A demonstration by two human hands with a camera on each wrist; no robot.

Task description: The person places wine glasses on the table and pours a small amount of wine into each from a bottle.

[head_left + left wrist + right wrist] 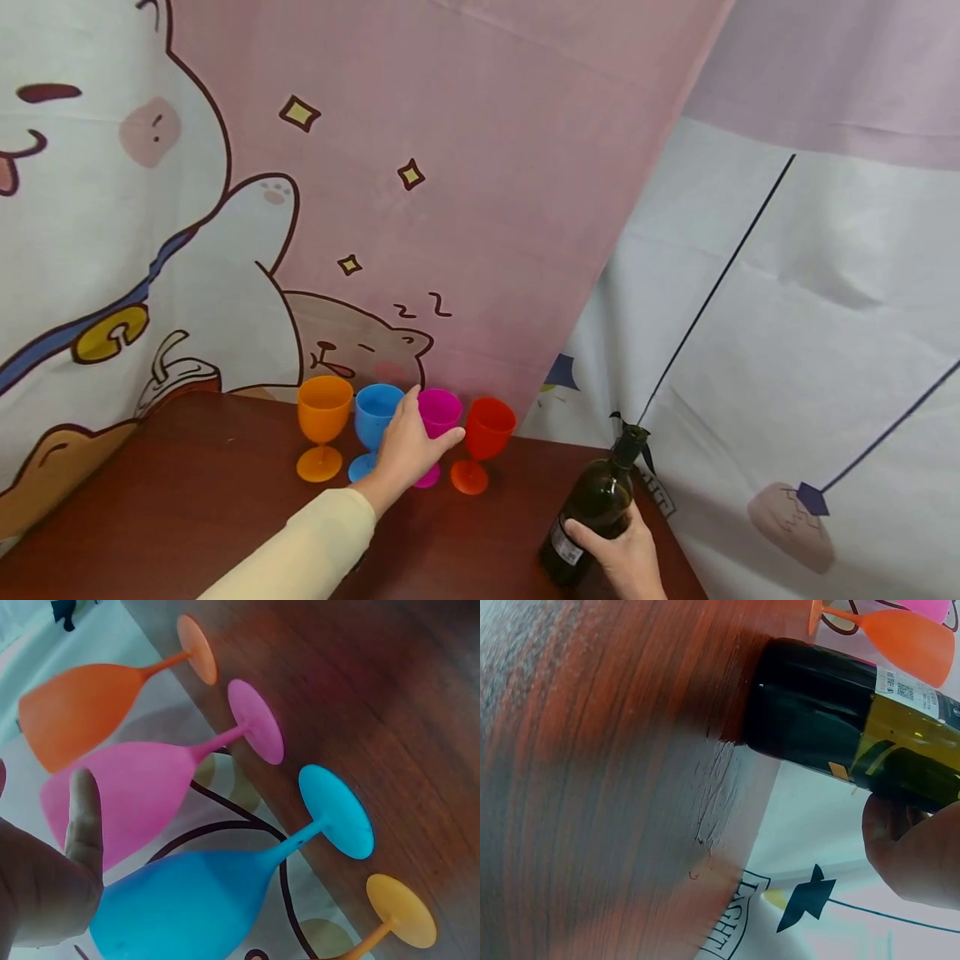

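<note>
Four plastic goblets stand in a row at the table's back: orange-yellow (pixel 324 408), blue (pixel 377 412), magenta (pixel 440 411) and red (pixel 489 429). My left hand (pixel 408 442) reaches to the magenta goblet, its fingers beside the bowl toward the blue one and its thumb stretched across the front toward the red one. In the left wrist view a straight digit (pixel 86 817) overlaps the magenta bowl (pixel 135 787). At the right, my right hand (pixel 626 550) grips a dark green wine bottle (pixel 592 500) round its body. The bottle is upright, slightly tilted, with a label (pixel 907 691).
The dark red-brown table (pixel 187 492) ends at the back against a hanging cloth (pixel 480 208) printed with cartoon animals. Another white printed cloth (pixel 787 333) hangs close along the table's right edge, beside the bottle.
</note>
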